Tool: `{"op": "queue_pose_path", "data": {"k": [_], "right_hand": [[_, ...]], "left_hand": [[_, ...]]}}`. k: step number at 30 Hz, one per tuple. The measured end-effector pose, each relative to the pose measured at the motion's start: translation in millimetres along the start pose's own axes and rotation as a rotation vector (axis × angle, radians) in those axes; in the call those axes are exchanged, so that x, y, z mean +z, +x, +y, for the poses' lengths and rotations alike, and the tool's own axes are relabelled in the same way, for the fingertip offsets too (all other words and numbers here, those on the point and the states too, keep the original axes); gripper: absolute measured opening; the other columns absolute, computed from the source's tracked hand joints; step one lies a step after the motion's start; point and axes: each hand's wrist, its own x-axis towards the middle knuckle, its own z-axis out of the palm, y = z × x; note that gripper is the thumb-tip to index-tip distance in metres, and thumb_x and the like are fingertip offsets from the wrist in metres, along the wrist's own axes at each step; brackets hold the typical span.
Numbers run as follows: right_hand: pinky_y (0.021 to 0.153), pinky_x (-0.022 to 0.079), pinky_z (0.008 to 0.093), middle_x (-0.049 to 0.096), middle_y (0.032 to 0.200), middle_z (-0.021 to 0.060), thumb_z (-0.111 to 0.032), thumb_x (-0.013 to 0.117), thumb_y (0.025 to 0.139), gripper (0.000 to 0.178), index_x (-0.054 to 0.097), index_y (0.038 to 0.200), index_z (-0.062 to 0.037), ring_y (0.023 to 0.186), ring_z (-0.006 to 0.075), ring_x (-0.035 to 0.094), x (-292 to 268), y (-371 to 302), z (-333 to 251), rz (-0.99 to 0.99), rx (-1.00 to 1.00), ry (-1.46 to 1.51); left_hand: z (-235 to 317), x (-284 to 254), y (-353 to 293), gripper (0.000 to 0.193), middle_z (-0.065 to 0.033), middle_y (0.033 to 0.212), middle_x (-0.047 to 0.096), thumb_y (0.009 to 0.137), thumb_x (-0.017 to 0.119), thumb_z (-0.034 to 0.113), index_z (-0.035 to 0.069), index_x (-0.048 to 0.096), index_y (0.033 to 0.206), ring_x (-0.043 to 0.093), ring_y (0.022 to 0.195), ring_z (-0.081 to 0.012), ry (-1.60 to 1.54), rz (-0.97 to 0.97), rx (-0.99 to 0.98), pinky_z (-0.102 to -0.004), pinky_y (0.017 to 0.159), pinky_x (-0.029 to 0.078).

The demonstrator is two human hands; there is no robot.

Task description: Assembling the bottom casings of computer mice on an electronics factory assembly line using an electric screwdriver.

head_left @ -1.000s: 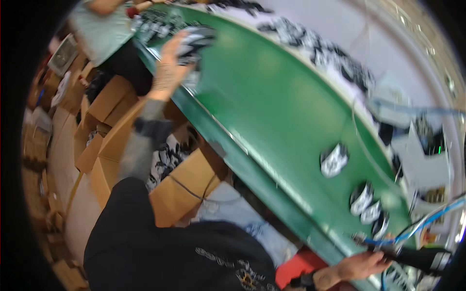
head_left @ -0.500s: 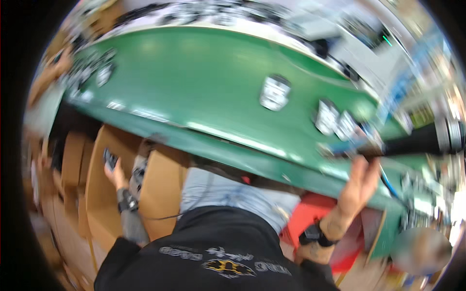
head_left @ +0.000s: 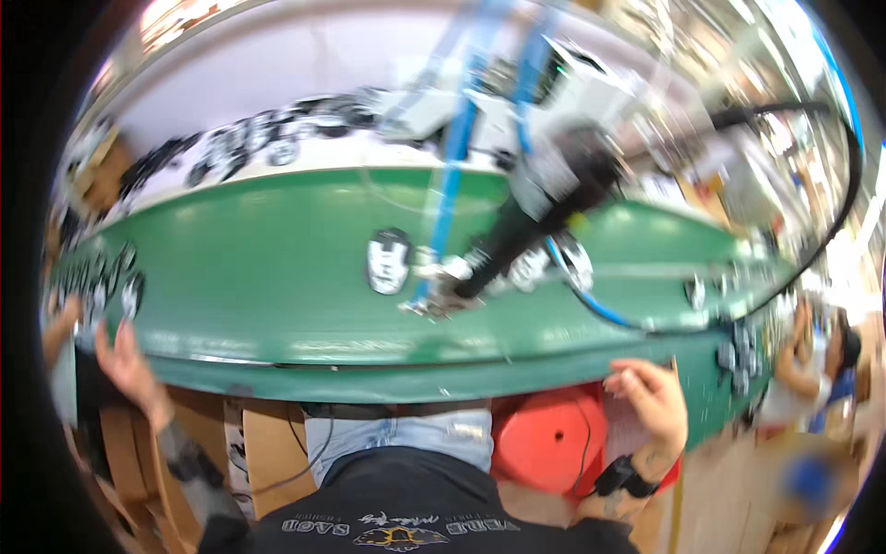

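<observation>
My left hand [head_left: 132, 371] is at the left, over the near edge of the green work surface [head_left: 277, 286]. Its fingers are spread and hold nothing; a group of dark mouse-shaped pieces [head_left: 132, 294] lies just beyond it. My right hand [head_left: 657, 399] is over the near edge at the right, fingers loosely bent and apart, with nothing visible in them. A black powered screwdriver [head_left: 517, 235] hangs tilted over the surface, blurred and untouched. Left of its tip lies a black-and-white computer mouse [head_left: 389, 262]; similar mice [head_left: 574, 263] are partly hidden behind the tool.
Blue straps [head_left: 452, 175] and a black cable [head_left: 851, 175] hang around the screwdriver. Below the edge stand cardboard boxes [head_left: 277, 439] at the left and a red stool [head_left: 544, 439] at the right. Other people sit at the far left and far right [head_left: 812, 369].
My left hand has let go of a dark mouse-shaped piece it held over a cardboard box and risen to the work surface. My right hand has come away from the screwdriver, which now swings further left.
</observation>
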Motion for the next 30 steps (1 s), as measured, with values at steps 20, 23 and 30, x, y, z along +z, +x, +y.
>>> {"op": "queue_pose_path", "data": {"k": [20,23,30], "right_hand": [[0.081,0.048,0.0360,0.066,0.095,0.0155,-0.033,0.059,0.086,0.035,0.064,0.104,-0.0037,0.091,0.0280,0.062,129.2,142.3,1.7,-0.448,0.594,-0.682],[0.080,0.048,0.0362,0.066,0.094,0.0155,-0.031,0.060,0.086,0.034,0.063,0.103,-0.0024,0.090,0.0271,0.062,139.2,128.1,-15.6,-0.437,0.615,-0.590],[0.080,0.048,0.0365,0.064,0.093,0.0155,-0.027,0.061,0.085,0.032,0.062,0.101,0.0005,0.088,0.0250,0.060,96.7,31.3,-28.4,-0.166,0.750,-0.353]], "left_hand": [[37.8,166.4,-82.5,0.070,-0.0092,0.151,0.021,0.085,0.051,0.057,0.022,0.032,0.143,0.019,0.139,-0.0296,0.186,-1.388,0.237,-0.0450,0.113,0.015],[34.5,149.8,-76.7,0.073,-0.0089,0.153,0.015,0.085,0.053,0.054,0.023,0.027,0.145,0.015,0.140,-0.0296,0.180,-1.475,0.177,-0.0451,0.114,0.014],[57.1,177.4,-23.5,0.075,-0.0175,0.148,0.022,0.079,0.062,0.048,0.011,0.035,0.139,0.023,0.136,-0.0332,0.281,-1.999,0.238,-0.0463,0.108,0.027]]}}
